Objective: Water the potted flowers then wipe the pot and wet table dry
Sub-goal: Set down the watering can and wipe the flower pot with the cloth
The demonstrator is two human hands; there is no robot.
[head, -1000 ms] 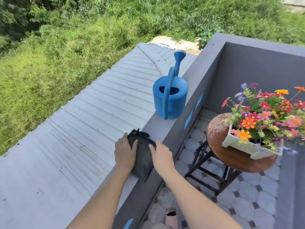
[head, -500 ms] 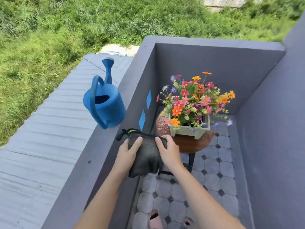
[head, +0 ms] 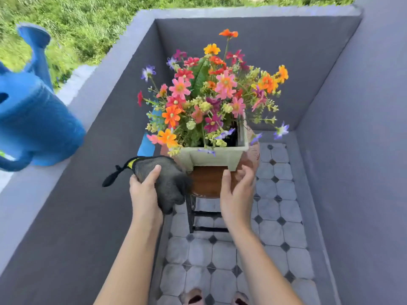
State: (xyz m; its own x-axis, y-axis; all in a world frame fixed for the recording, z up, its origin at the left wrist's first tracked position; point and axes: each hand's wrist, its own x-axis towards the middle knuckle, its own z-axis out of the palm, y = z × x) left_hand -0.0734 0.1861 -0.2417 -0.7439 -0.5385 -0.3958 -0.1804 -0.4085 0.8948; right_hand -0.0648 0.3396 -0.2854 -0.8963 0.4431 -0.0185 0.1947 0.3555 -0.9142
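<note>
Square pale pot (head: pixel 211 156) packed with mixed flowers (head: pixel 211 93) sits on the round brown counter (head: pixel 207 181). Our left hand (head: pixel 146 194) fingers grip the dark cloth (head: pixel 167 181) at the counter's left edge; right hand (head: pixel 236 192) fingers spread, empty, over its front edge. Blue watering can (head: pixel 33 115) stands on the wall ledge (head: pixel 28 190), contents unseen.

grey parapet wall (head: pixel 92 133), tiled floor (head: pixel 222 256), grass (head: pixel 83 20) beyond.

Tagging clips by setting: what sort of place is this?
Likely a small outdoor balcony or terrace: grey parapet walls around a tiled floor, grass beyond, and a watering can standing on the ledge.
</note>
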